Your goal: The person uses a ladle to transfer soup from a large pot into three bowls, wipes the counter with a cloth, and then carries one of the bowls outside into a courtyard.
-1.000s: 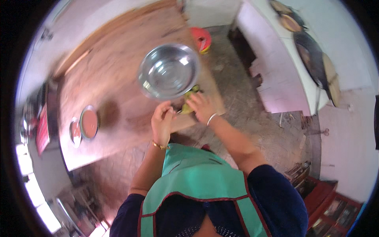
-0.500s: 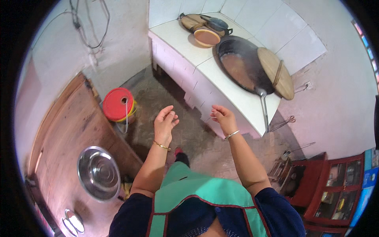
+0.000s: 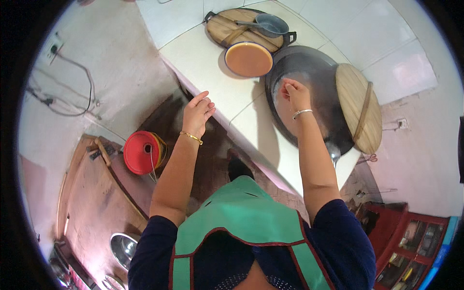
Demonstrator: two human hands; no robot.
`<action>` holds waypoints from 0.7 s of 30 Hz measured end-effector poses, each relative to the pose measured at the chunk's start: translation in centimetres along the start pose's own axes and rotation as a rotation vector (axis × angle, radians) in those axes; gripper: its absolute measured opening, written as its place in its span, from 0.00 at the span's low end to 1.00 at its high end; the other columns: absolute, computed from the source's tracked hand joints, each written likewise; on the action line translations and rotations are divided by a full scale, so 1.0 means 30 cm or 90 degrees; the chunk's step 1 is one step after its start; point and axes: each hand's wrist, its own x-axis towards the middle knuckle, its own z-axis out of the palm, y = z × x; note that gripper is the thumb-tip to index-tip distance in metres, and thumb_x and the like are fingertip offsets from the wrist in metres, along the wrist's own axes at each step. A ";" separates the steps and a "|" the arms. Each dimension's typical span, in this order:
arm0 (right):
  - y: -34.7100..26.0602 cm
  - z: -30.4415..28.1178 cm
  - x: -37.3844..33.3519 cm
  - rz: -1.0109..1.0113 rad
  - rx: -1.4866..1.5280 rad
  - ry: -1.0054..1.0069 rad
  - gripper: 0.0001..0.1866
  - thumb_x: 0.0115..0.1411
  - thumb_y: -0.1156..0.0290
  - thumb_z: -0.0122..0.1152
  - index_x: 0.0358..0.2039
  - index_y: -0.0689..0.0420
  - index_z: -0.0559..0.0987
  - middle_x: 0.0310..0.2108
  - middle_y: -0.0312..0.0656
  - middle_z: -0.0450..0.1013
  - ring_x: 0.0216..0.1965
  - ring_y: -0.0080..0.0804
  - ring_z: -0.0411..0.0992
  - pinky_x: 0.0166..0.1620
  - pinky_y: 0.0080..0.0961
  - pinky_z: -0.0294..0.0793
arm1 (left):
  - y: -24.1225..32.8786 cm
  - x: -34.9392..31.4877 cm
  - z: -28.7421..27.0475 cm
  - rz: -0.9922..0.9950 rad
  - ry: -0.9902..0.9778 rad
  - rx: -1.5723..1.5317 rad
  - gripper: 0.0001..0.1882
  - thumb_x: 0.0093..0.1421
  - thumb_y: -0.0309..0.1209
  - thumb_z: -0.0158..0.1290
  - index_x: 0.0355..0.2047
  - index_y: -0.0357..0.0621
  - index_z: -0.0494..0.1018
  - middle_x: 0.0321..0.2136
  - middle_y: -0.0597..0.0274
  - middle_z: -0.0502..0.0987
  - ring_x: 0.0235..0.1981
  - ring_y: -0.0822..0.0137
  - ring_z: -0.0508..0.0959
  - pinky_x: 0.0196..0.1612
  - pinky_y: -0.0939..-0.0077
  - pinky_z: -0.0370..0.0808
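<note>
My right hand (image 3: 296, 94) hangs over the big dark wok (image 3: 333, 113), its thumb and fingers pinched together. What they hold, if anything, is too small to make out. Steam blurs the brownish contents of the wok below. A metal ladle or spatula (image 3: 334, 152) rests at the wok's near rim, mostly hidden by my right forearm. In the air beside the white counter's (image 3: 212, 63) left edge is my left hand (image 3: 197, 115), empty, with the forefinger stretched and the other fingers loosely bent. A round wooden lid (image 3: 355, 89) leans over the wok's right side.
Left of the wok stands a bowl (image 3: 271, 62) of orange-brown liquid. Behind it, a small grey pan (image 3: 272, 25) lies on another wooden lid (image 3: 220, 24). A red-lidded bucket (image 3: 137, 153) is on the floor, left. A wooden table (image 3: 96, 193) carries a steel basin (image 3: 123, 249).
I have moved forward to the counter. My right hand has gone from beside the counter to above the wok. My left hand has moved forward, still empty.
</note>
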 end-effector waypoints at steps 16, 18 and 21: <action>0.183 0.104 0.705 0.096 -0.096 -0.069 0.12 0.58 0.77 0.50 0.41 0.62 0.77 0.27 0.34 0.74 0.23 0.18 0.68 0.28 0.17 0.68 | -0.091 0.627 0.238 -0.116 0.072 0.141 0.22 0.57 0.27 0.48 0.54 0.46 0.65 0.34 0.67 0.70 0.37 0.71 0.71 0.47 0.68 0.71; 0.156 0.113 0.691 0.096 -0.059 -0.082 0.12 0.57 0.79 0.49 0.40 0.64 0.77 0.27 0.34 0.74 0.23 0.17 0.67 0.28 0.16 0.67 | -0.086 0.631 0.226 -0.114 0.079 0.137 0.22 0.57 0.26 0.49 0.53 0.47 0.65 0.32 0.68 0.69 0.37 0.72 0.71 0.46 0.69 0.71; 0.128 0.127 0.656 0.081 -0.022 -0.088 0.12 0.57 0.80 0.49 0.40 0.65 0.77 0.27 0.33 0.73 0.23 0.17 0.66 0.27 0.15 0.65 | -0.090 0.621 0.207 -0.114 0.092 0.116 0.22 0.57 0.26 0.50 0.53 0.48 0.65 0.30 0.69 0.68 0.36 0.74 0.71 0.44 0.71 0.72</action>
